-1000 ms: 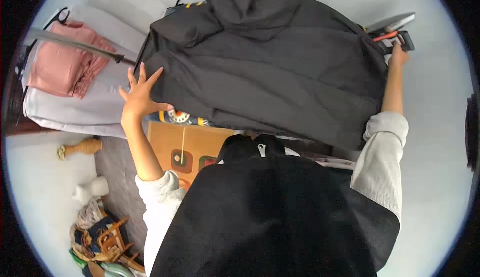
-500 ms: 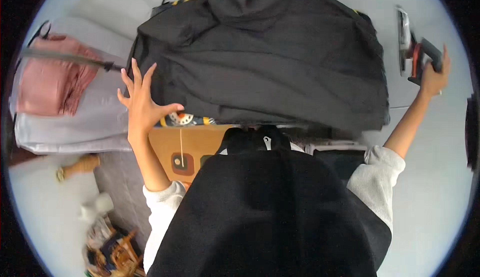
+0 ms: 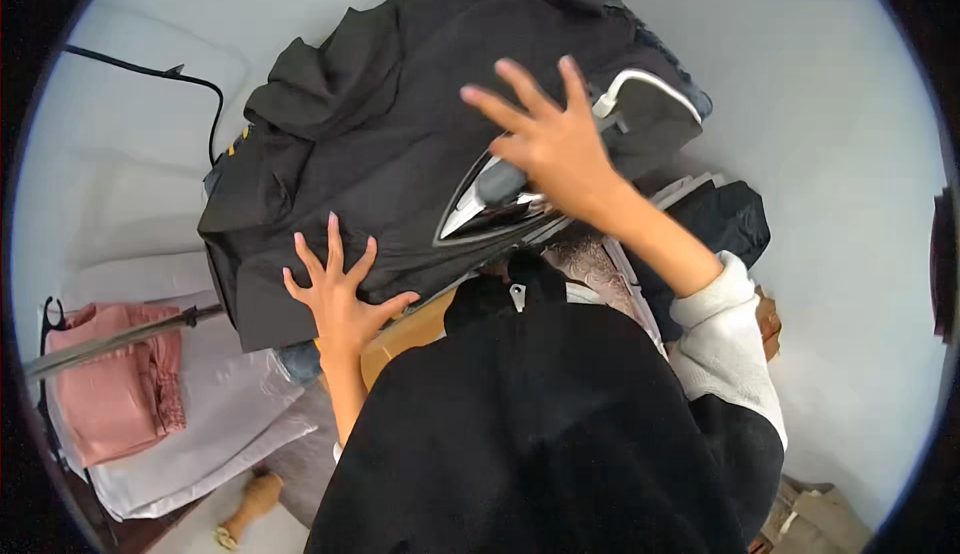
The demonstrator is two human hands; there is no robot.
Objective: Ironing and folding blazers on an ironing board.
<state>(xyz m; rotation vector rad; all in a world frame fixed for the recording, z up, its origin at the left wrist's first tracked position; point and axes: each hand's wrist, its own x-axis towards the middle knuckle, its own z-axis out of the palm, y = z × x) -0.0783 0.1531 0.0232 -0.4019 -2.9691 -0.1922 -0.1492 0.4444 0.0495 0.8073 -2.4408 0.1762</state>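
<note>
A black garment [image 3: 450,74] lies spread over a padded surface, bunched into folds at its far left. My left hand [image 3: 345,309] rests on its near left part, fingers splayed and holding nothing. An iron [image 3: 500,184] with a dark grey handle sits on the cloth near the close edge, its tip toward the lower left. Over the handle is my right hand [image 3: 565,159], with the fingers stretched out and apart. The hand hides part of the handle, so whether the palm touches it is unclear. A white cord sleeve [image 3: 655,76] curves from the iron's rear.
A metal pole [image 3: 120,342] crosses at the left, by a folded pink garment [image 3: 110,384] on a pale covered surface [image 3: 235,394]. A black cable [image 3: 150,69] runs along the far left. Dark folded cloth [image 3: 735,219] lies right of the garment.
The iron has come from the far right onto the black garment, and my right hand's fingers have spread. My view has turned. My left hand now lies lower on the cloth.
</note>
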